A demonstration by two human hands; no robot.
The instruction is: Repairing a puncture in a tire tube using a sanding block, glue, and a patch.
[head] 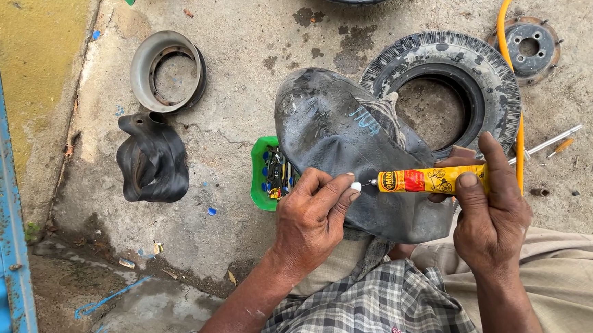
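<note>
Now right hand (488, 223) squeezing yellow tube (429, 179), white cap (356, 186)

tube (427, 179): glossy yellow metal, pinched in right hand (491, 216);
inner tube (352, 153) beneath: matt, dusty black rubber;
floor (248, 61): rough concrete

Both hands sit near the person, forearms reaching in from the near edge. The left hand (312, 219) is loosely curled, thumb and forefinger pinched together at the tips. The right hand (489, 209) is closed, forefinger stretched far, thumb pressing down.
</note>
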